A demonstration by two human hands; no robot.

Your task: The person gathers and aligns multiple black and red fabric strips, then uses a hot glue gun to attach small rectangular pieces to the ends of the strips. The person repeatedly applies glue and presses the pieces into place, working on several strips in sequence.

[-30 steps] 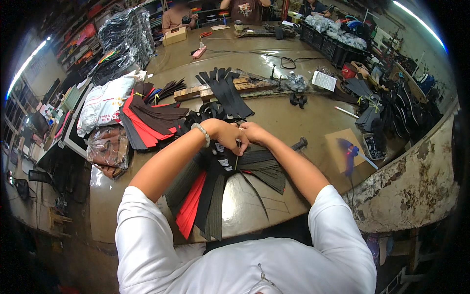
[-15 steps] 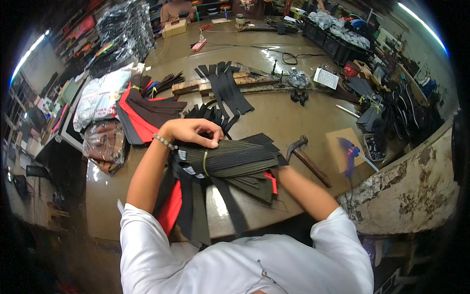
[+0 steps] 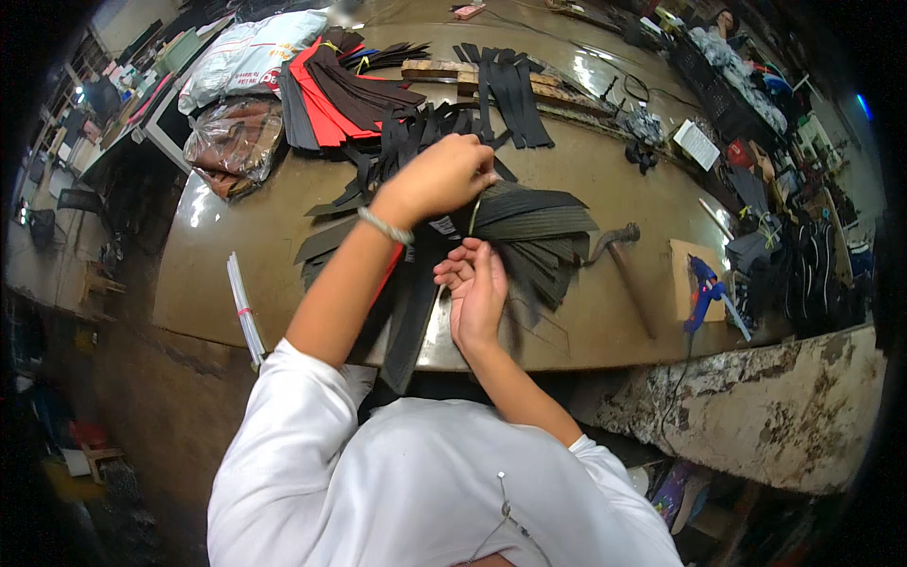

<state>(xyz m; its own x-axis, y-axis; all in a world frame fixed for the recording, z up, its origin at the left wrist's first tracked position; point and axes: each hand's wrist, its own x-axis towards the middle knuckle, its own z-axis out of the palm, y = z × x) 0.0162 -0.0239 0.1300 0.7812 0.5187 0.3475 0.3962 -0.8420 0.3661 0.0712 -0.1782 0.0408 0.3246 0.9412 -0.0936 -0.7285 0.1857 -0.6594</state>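
A fanned bundle of dark grey and black fabric strips (image 3: pixel 534 222) lies on the table in front of me, with a thin pale yellow tie (image 3: pixel 473 215) across it. My left hand (image 3: pixel 444 178) reaches over the bundle, its fingers pinched at the tie's far end. Palm up, my right hand (image 3: pixel 477 298) is at the near side, thumb and curled fingertips closed where the tie meets them. Black strips (image 3: pixel 413 326) spread toward me under my left forearm, and a sliver of red shows there.
A hammer (image 3: pixel 631 283) and a blue glue gun (image 3: pixel 702 291) lie to the right. Pale thin sticks (image 3: pixel 244 307) are at the left edge. Behind are red and brown strips (image 3: pixel 326 94), more black strips (image 3: pixel 515 94), a wooden bar (image 3: pixel 557 90) and a plastic-wrapped brown bundle (image 3: pixel 236 146).
My right hand has come from the bundle's right end to its near middle, beside the tie. My left hand has stayed at the tie's far side. The whole view has shifted.
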